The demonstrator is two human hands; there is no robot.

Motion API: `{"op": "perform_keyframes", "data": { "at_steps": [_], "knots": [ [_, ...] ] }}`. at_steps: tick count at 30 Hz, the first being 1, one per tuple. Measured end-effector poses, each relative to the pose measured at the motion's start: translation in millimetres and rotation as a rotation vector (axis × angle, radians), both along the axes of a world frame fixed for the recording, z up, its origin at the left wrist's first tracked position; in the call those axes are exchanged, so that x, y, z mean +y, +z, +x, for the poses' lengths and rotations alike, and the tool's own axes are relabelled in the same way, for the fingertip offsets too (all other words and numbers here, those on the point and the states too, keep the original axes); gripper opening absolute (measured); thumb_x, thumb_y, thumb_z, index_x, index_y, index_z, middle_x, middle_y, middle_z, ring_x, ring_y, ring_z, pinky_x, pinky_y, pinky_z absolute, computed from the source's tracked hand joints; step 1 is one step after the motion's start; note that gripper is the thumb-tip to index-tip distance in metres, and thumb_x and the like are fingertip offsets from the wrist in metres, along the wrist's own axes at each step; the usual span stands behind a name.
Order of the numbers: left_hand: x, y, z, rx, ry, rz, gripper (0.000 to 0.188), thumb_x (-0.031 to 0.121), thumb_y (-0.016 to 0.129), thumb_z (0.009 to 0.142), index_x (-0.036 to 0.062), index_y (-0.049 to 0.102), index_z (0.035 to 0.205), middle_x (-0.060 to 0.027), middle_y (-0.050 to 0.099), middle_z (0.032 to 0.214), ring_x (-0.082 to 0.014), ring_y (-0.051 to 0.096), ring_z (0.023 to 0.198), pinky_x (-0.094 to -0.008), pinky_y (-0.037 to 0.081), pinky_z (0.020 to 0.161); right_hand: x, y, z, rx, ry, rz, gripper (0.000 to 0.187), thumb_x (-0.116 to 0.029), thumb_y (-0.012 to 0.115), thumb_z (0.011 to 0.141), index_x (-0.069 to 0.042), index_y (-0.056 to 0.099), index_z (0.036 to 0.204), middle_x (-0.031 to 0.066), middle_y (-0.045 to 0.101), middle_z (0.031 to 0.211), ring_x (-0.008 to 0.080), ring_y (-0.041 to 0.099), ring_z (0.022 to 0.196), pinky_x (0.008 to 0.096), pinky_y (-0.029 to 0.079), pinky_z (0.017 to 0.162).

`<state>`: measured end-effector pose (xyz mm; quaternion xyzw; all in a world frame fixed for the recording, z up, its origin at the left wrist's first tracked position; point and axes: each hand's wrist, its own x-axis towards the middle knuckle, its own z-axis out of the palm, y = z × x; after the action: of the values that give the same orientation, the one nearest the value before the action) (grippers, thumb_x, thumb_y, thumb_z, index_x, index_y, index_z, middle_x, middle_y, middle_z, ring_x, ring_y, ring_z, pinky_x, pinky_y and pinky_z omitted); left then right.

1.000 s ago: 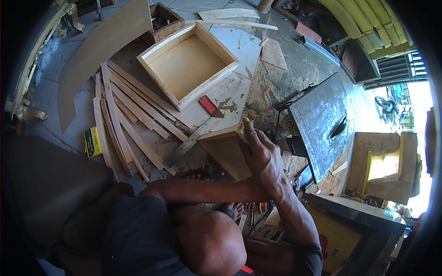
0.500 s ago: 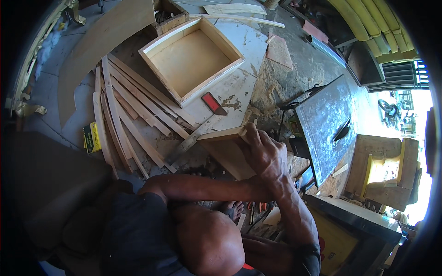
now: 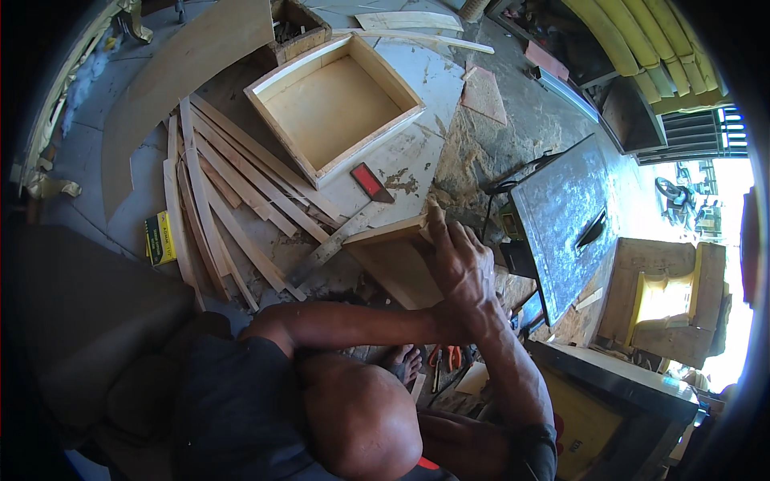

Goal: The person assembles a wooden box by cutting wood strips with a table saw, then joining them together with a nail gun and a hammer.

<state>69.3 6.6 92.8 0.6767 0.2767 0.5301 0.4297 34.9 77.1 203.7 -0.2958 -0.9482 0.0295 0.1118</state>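
On your left, gilt carved furniture feet stand on pale floor tiles near a thin brown curved sheet. A small yellow-and-green cardboard box sits beside a fanned pile of long pale wooden strips. Farther back, a shallow open wooden tray rests on a paint-chipped white surface, with a red-handled metal square just in front. Your left forearm reaches across to the right wrist; the hand is hidden there, so I cannot tell its fingers' state. The brown wooden box is right of the square, tilted, under your right hand; its fingers bend at the corner, but I cannot tell whether they clutch anything. Farther right stand a scuffed grey metal-topped table with a slot and a brown-and-yellow wooden frame.
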Motion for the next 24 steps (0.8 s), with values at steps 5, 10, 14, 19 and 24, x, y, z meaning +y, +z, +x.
{"op": "perform_keyframes", "data": {
  "at_steps": [5, 10, 14, 19, 24],
  "knots": [
    [-2, -13, -4, 0.486, 0.311, 0.487, 0.019, 0.021, 0.049, 0.106, 0.0063, 0.061, 0.111, -0.0084, 0.062, 0.11, -0.0212, 0.058, 0.111, -0.0374, 0.044, 0.105, -2, 10, -7, 0.088, -0.04, -0.193, 0.067, -0.029, 0.081, 0.086, -0.002, 0.057, 0.142, 0.0144, 0.066, 0.092, 0.0329, 0.07, 0.084, 0.043, 0.057, 0.072],
    [-15, -1, -17, 0.544, 0.226, 0.519, 0.021, 0.02, 0.051, 0.102, 0.0057, 0.063, 0.113, -0.0092, 0.063, 0.113, -0.0217, 0.059, 0.113, -0.0379, 0.044, 0.106, -8, 13, -4, 0.146, -0.203, -0.641, 0.056, -0.04, 0.073, 0.091, -0.005, 0.065, 0.134, 0.0164, 0.068, 0.099, 0.0361, 0.069, 0.092, 0.044, 0.054, 0.082],
    [-24, 10, -23, 0.565, 0.185, 0.529, 0.024, 0.02, 0.052, 0.099, 0.0052, 0.064, 0.114, -0.0098, 0.065, 0.115, -0.0221, 0.06, 0.114, -0.0382, 0.044, 0.106, -18, 25, -11, 0.138, -0.304, -0.748, 0.05, -0.037, 0.072, 0.09, -0.003, 0.069, 0.126, 0.018, 0.069, 0.104, 0.0368, 0.069, 0.098, 0.0438, 0.054, 0.084],
    [-31, 26, -43, 0.637, 0.165, 0.51, 0.028, 0.02, 0.054, 0.096, 0.0047, 0.066, 0.116, -0.0106, 0.066, 0.118, -0.0226, 0.062, 0.116, -0.0387, 0.045, 0.107, -28, 17, -8, 0.179, -0.266, -0.612, 0.051, -0.038, 0.072, 0.088, -0.002, 0.069, 0.125, 0.0181, 0.07, 0.107, 0.0364, 0.068, 0.105, 0.0457, 0.055, 0.085],
    [-44, 52, -56, 0.714, 0.15, 0.516, 0.032, 0.019, 0.056, 0.092, 0.0041, 0.068, 0.118, -0.0114, 0.068, 0.12, -0.0231, 0.063, 0.118, -0.0391, 0.045, 0.108, -19, 28, -6, 0.151, -0.153, -0.543, 0.057, -0.038, 0.077, 0.089, -0.002, 0.065, 0.132, 0.0182, 0.072, 0.109, 0.0342, 0.072, 0.093, 0.0433, 0.058, 0.082]
  ]
}}
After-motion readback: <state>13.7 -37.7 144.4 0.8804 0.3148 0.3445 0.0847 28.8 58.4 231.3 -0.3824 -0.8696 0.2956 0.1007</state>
